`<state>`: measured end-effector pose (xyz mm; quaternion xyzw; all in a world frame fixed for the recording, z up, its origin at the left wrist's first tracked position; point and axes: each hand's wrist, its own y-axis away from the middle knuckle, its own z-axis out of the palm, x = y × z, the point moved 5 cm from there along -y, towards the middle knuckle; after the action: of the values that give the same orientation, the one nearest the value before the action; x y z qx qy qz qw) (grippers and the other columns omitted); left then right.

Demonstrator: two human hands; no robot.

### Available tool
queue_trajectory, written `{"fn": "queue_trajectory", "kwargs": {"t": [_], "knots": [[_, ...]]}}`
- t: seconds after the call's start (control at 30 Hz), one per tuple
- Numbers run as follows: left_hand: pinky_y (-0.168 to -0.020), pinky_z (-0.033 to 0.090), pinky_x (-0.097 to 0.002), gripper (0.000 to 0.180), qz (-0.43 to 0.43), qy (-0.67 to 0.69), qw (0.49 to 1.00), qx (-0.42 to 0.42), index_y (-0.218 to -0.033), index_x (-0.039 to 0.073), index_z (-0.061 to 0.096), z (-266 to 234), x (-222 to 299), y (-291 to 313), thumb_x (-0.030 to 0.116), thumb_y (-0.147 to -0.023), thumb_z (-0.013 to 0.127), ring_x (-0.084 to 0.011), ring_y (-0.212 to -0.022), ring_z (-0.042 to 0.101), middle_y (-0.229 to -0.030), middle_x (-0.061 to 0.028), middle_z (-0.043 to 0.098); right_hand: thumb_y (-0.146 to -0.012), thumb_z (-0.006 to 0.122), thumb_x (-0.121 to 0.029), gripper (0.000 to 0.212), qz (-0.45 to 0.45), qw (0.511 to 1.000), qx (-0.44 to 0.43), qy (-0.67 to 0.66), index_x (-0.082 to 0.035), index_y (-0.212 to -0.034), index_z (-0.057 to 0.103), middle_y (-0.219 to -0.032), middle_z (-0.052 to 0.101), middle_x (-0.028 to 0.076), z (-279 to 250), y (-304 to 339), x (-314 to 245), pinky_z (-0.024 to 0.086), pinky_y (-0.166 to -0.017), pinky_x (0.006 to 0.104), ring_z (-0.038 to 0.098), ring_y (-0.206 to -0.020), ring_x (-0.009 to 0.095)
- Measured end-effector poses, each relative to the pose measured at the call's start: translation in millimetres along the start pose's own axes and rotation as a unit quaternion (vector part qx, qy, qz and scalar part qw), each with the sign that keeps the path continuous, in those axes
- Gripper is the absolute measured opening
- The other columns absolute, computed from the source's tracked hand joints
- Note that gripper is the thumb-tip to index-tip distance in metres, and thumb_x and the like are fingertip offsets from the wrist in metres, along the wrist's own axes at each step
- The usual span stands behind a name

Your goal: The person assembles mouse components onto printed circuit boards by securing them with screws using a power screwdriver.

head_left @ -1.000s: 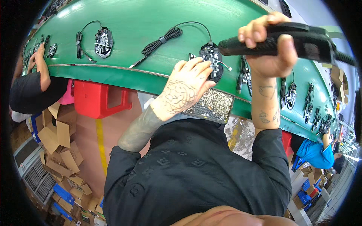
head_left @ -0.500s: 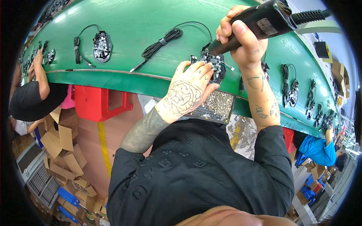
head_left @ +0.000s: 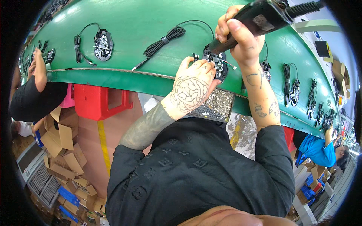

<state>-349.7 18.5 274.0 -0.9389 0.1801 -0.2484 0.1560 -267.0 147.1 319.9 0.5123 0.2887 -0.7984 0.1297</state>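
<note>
the right hand (head_left: pixel 241 41) is clenched around the black body of an electric screwdriver (head_left: pixel 260 19), held slanting with its tip down on an open computer mouse assembly (head_left: pixel 215 64). a coiled cable leaves the top end of the tool toward the upper right. the left hand (head_left: pixel 192 86) lies on the near side of the same mouse assembly, fingers (head_left: pixel 201 67) bent over its edge and pressing it onto the green bench (head_left: pixel 143 22); it steadies the part rather than wrapping around it. the mouse assembly sits near the front edge of the bench, between the two hands, with its circuit board showing and small wires sticking out on the right.

just below the left hand, at the bench's front edge, a shallow tray of small silvery screws (head_left: pixel 215 105) is fixed. a bundled black cable (head_left: pixel 166 39) runs from the mouse assembly to the left across the green surface. further left lies another open mouse (head_left: pixel 102 44) with its own tied cable. to the right, more mice with cables (head_left: pixel 290 90) lie in a row along the curving bench.

under the bench a red bin (head_left: pixel 98 102) stands, and flattened cardboard boxes (head_left: pixel 62 132) are heaped on the floor at the left. a person in black (head_left: pixel 34 94) works at the far left, another in a blue shirt (head_left: pixel 316 148) at the lower right.
</note>
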Motion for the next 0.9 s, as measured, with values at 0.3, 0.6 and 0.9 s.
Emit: {"fn": "queue_trajectory", "kwargs": {"t": [0.3,0.6,0.9], "knots": [[-0.091,0.042,-0.0413,0.021,-0.016,-0.023,0.999,-0.022,-0.097,0.008,0.070,4,1,-5,0.022,-0.082,0.072,-0.0186,-0.101,0.063,-0.108,-0.0029,0.068,-0.084,0.074,-0.017,0.037,-0.141,0.985,-0.025,-0.100,0.000,-0.111,0.055,-0.077,0.062,0.009,7,-8,-38,0.053,-0.061,0.0312,0.061,-0.061,0.019],[-0.088,0.043,-0.0374,0.013,0.029,-0.021,0.998,0.043,-0.093,0.013,0.069,-23,-39,9,0.017,-0.082,0.073,-0.0158,-0.102,0.065,-0.110,0.0012,0.070,-0.085,0.072,-0.023,0.050,-0.062,0.737,-0.003,0.673,-0.007,-0.129,0.054,-0.115,0.064,0.020,-16,-49,-21,0.050,-0.091,0.0422,0.062,-0.104,0.040],[-0.092,0.042,-0.0357,0.013,-0.037,-0.011,0.999,0.025,-0.094,0.014,0.072,-30,-52,15,0.021,-0.083,0.072,-0.0155,-0.107,0.064,-0.112,0.0027,0.071,-0.085,0.073,-0.032,0.036,-0.198,0.685,-0.089,0.696,0.000,-0.099,0.062,-0.077,0.063,0.013,-23,-17,-11,0.051,-0.068,0.0382,0.062,-0.065,0.026]]}}
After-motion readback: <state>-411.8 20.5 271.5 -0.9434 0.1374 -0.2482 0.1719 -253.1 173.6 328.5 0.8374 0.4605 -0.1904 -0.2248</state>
